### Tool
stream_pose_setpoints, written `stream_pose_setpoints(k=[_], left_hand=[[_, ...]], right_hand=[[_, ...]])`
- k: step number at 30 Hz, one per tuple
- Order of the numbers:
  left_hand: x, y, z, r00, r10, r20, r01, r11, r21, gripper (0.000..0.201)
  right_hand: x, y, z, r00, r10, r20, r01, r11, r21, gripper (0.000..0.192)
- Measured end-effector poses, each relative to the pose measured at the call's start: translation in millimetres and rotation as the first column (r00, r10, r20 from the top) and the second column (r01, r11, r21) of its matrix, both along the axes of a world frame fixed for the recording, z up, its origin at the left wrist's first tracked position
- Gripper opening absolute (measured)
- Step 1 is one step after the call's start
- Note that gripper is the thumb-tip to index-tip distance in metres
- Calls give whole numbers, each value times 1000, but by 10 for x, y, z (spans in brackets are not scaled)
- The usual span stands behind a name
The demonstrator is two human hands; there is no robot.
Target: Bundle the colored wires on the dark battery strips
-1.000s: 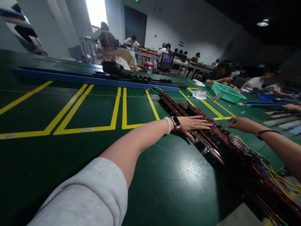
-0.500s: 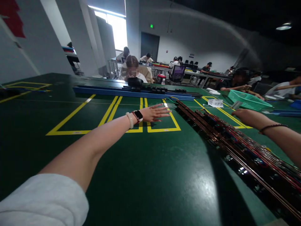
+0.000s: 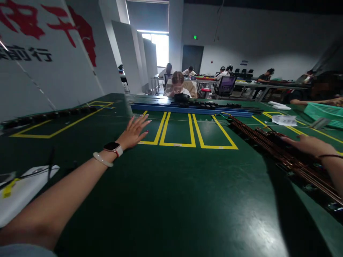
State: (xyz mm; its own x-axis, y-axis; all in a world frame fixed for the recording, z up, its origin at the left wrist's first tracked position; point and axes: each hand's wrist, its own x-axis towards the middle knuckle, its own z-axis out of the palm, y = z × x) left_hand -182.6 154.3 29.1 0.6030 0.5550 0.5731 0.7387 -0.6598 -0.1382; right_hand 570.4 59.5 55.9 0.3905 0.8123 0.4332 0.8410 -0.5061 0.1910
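Note:
My left hand (image 3: pixel 135 132) is open, palm down with fingers spread, over the green table (image 3: pixel 187 192) beside the yellow tape outlines (image 3: pixel 177 145). It holds nothing; a watch (image 3: pixel 113 147) and a pale bangle (image 3: pixel 103 159) are on that wrist. At the right, my right hand (image 3: pixel 311 144) reaches over a long assembly of copper-coloured rods (image 3: pixel 270 148). Its fingers look stretched out and apart, though blurred, and the tips blend into the dark parts. Whether they touch the rods I cannot tell.
A blue rail (image 3: pixel 193 109) with black parts lies across the far side. A crumpled paper (image 3: pixel 284 120), white pieces (image 3: pixel 278 106) and a green basket (image 3: pixel 325 113) are at the right. Another long dark assembly (image 3: pixel 53 117) lies left. People sit beyond the table.
The view has turned left. My left hand has swung left over the table, away from the copper-rod assembly. My right hand now reaches over that assembly instead of beyond it.

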Motion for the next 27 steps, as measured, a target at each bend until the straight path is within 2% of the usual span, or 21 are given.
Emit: stream_pose_setpoints(k=[2,3,5,7,9,11,14,17,20,23,27], left_hand=[[-124,-88,-95,984,119,131,-120,993,3,54],[-160,-111,-139,970,163,182,-164,986,-9,54],[-194,-120,-208,950,211,230,-206,977,-46,55],[-200,-99,-246,942,232,244,-219,972,-78,54],[-198,-76,-264,943,244,226,-224,968,-110,54],[-197,-69,-279,956,244,163,-222,965,-142,54],[-199,-82,-317,971,235,48,-224,958,-178,53],[-214,-81,-372,972,233,-22,-233,948,-217,54],[-252,-40,-432,975,221,-29,-221,941,-255,55],[-294,9,-476,970,239,35,-223,941,-255,56],[-295,17,-484,959,258,116,-228,949,-219,56]], right_hand=[[-109,-167,-146,995,-89,33,90,996,-27,78],[-205,-255,-207,991,-91,101,93,996,-16,78],[-436,-395,-297,963,1,271,-6,1000,18,65],[-644,-465,-352,936,123,330,-110,992,-59,47],[-767,-477,-391,941,165,297,-135,984,-118,36],[-806,-467,-440,965,143,221,-112,983,-145,36],[-808,-464,-564,975,129,181,-107,986,-126,40],[-853,-494,-700,964,184,193,-169,981,-93,43],[-983,-540,-745,958,252,139,-245,967,-70,43],[-1257,-563,-705,938,334,92,-333,943,-30,36],[-1919,-491,-658,864,484,138,-488,873,-7,31]])
